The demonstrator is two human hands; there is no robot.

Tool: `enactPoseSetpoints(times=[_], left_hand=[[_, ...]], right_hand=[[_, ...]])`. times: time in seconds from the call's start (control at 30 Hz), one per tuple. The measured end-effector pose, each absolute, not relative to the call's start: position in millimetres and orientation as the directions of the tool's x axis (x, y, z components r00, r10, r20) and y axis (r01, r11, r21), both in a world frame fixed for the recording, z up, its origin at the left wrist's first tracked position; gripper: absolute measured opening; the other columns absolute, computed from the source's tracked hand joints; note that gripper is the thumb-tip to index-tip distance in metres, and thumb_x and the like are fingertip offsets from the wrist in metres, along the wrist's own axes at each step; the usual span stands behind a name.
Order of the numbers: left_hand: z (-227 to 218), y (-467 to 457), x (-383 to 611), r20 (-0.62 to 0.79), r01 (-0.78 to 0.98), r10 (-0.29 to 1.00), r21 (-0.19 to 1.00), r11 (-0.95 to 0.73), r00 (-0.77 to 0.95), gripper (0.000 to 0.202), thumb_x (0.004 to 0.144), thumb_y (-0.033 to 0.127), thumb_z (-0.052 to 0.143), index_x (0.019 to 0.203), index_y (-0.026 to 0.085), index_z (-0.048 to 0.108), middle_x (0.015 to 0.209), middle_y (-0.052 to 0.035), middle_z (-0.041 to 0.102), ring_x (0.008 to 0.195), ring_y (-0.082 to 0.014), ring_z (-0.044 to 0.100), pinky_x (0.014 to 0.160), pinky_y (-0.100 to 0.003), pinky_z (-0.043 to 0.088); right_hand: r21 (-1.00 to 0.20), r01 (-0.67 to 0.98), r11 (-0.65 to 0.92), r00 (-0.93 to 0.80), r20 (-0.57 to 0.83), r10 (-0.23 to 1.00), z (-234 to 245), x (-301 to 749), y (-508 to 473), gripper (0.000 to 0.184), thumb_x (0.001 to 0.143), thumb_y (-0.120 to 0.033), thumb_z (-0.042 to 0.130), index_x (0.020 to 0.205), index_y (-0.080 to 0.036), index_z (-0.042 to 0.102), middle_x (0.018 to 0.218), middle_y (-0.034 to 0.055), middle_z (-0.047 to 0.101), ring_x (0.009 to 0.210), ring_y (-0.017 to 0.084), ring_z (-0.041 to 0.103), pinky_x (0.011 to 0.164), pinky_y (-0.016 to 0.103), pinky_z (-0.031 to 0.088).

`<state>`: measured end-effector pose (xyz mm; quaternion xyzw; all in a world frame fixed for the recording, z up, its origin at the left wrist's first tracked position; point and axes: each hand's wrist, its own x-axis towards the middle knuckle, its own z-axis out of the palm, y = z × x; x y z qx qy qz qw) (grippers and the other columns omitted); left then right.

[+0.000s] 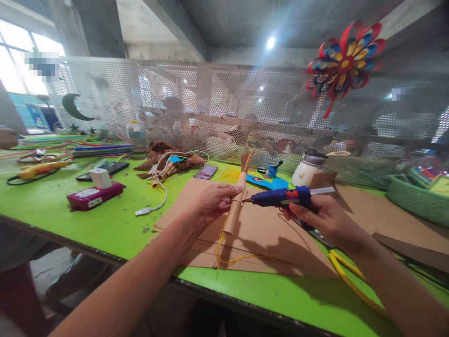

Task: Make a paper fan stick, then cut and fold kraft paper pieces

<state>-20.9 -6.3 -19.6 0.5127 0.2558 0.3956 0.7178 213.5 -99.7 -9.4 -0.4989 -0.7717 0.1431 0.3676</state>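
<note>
My left hand (213,201) is closed around a rolled brown paper tube (234,213) with a fringed top, holding it tilted above brown cardboard sheets (266,238). Yellow string (224,252) hangs from the tube onto the cardboard. My right hand (324,220) grips a blue glue gun (282,197), its nozzle pointing left and almost touching the tube near my left fingers.
The green table (115,220) carries a pink box with a white charger (94,192), a white USB cable (154,206), a phone (105,169), brown paper crafts (168,161), a white jar (308,171), a green basket (417,199) and yellow scissors (345,267). A perforated screen (224,103) stands behind.
</note>
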Motion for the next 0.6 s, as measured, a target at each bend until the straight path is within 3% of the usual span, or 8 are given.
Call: enactPoseSetpoints(times=[0.17,0.43,0.6], left_hand=[[-19.9,-5.9,-21.1,0.040,-0.305,0.828,0.938,0.161,0.559,0.014,0.066,0.015,0.070,0.063,0.007,0.059,0.051,0.0043,0.042,0.042,-0.0006,0.027,0.039,-0.016,0.019],[-19.1,-8.1,-19.7,0.039,-0.284,0.838,0.948,0.141,0.545,0.012,0.067,0.016,0.069,0.066,0.006,0.062,0.051,0.0034,0.044,0.044,-0.0021,0.031,0.043,-0.018,0.024],[-19.8,-7.4,-19.6,0.049,-0.279,0.831,0.952,0.130,0.554,0.013,0.067,0.017,0.070,0.066,0.007,0.061,0.053,0.0032,0.044,0.044,-0.0016,0.030,0.042,-0.018,0.021]], right_hand=[[-0.603,0.645,0.469,-0.232,0.430,0.872,-8.8,215.0,-100.3,0.035,0.085,-0.047,0.050,0.072,-0.018,0.065,0.066,0.0052,0.060,0.064,0.018,0.054,0.052,0.028,0.041],[-0.620,0.650,0.439,-0.197,0.420,0.886,-8.7,213.9,-98.7,0.037,0.086,-0.047,0.049,0.074,-0.016,0.066,0.068,0.0045,0.061,0.057,0.014,0.051,0.049,0.026,0.037],[-0.665,0.601,0.444,-0.176,0.431,0.885,-11.2,213.6,-94.4,0.036,0.086,-0.046,0.050,0.075,-0.016,0.066,0.071,0.0057,0.063,0.064,0.015,0.054,0.054,0.025,0.041]])
